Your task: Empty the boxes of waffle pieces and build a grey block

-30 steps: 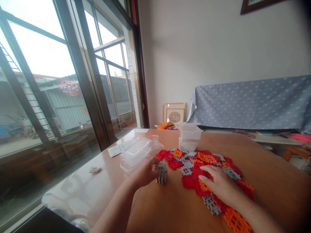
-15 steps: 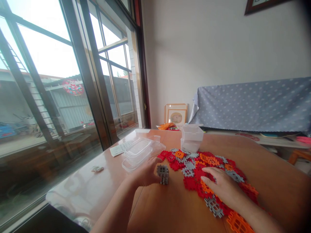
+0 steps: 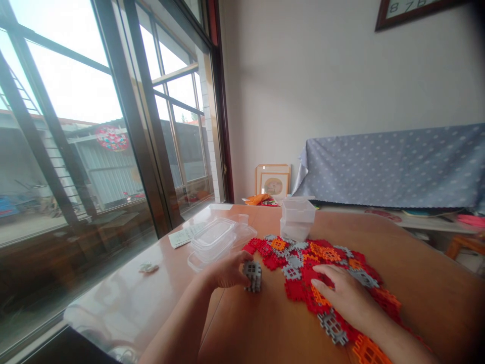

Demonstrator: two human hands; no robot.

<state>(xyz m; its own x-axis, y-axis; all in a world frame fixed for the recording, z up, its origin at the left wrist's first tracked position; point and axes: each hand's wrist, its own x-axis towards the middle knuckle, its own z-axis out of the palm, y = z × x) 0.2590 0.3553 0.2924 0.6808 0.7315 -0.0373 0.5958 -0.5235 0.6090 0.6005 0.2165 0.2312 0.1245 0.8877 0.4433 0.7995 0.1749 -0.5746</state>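
Note:
My left hand (image 3: 232, 270) has its thumb and fingers closed around the left side of a small stack of grey interlocking plastic tiles (image 3: 253, 276), which stands on the table. My right hand (image 3: 343, 290) is over a spread pile of red, orange and grey tiles. Its thumb and index finger are apart with nothing visible between them, and its other fingers are partly hidden. Under that hand lies an orange tile (image 3: 320, 297). Near its wrist are a grey window-shaped tile (image 3: 333, 326) and a larger orange one (image 3: 369, 350).
Clear plastic lids (image 3: 214, 237) lie left of the pile, beside a paper sheet (image 3: 185, 235). Two stacked translucent boxes (image 3: 297, 218) stand behind the tiles. A small pale object (image 3: 148, 268) lies at left on the brown table (image 3: 242, 328). Glass windows (image 3: 76, 126) border the left side.
My left fingers have shifted slightly against the grey stack, which stays in place. My right hand hovers over the same part of the pile. The head view has tilted slightly.

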